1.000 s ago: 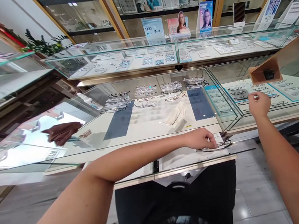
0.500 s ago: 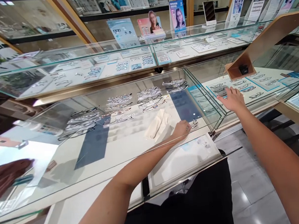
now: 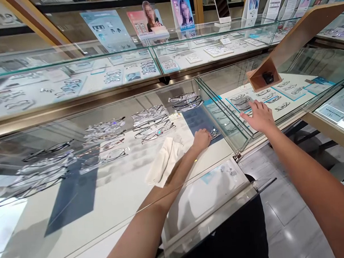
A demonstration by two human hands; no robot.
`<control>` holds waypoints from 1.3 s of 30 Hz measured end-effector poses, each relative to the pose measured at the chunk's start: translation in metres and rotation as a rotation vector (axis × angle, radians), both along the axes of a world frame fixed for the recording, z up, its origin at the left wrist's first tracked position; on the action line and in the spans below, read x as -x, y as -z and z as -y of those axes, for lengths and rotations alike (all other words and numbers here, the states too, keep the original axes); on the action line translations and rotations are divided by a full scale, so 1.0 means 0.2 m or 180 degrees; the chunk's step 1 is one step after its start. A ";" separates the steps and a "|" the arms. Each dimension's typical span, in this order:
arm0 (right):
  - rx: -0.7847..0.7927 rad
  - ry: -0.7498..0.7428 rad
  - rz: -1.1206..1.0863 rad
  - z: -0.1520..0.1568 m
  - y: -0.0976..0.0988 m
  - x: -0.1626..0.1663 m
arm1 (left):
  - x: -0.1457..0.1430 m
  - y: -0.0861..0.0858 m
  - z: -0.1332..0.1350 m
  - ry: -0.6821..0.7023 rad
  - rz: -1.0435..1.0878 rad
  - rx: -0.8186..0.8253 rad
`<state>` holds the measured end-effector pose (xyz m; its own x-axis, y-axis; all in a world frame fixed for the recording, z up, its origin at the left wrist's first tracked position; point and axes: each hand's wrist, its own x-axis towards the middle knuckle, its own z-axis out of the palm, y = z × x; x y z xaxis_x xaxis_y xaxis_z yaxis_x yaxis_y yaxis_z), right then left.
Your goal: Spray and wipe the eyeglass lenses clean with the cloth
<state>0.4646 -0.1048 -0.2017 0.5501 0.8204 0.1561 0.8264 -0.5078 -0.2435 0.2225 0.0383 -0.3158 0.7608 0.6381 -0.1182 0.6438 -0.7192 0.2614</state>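
Inside the glass display case, my left hand (image 3: 201,140) is closed on a pair of glasses (image 3: 214,133), low over a dark blue mat (image 3: 193,122). Only part of the frame shows past my fingers. A crumpled cream cloth (image 3: 165,159) lies left of that forearm. Behind it are rows of clear-wrapped eyeglasses (image 3: 150,115), and dark frames (image 3: 188,101) sit at the back of the mat. My right hand (image 3: 259,115) rests with fingers spread on the glass top of the neighbouring case, above more glasses (image 3: 282,106).
A wooden stand (image 3: 299,36) with a black item in its base stands on the right-hand case. Behind runs a second glass case (image 3: 163,57) topped with posters and a tablet (image 3: 222,7). An open white drawer (image 3: 211,188) juts out below my left arm.
My left hand has moved deeper into the case with the glasses, from the front edge onto the blue mat. The view has shifted; my right hand stays on the glass.
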 end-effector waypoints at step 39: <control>0.0398 0.0139 0.0230 0.06 -0.11 0.08 | -0.03 0.02 -0.16 -0.0231 0.0303 -0.0171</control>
<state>0.4495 -0.1165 -0.1804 0.5767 0.8114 0.0946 0.8159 -0.5663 -0.1169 0.2287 0.0709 -0.3191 0.7185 0.6954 -0.0119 0.6688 -0.6862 0.2860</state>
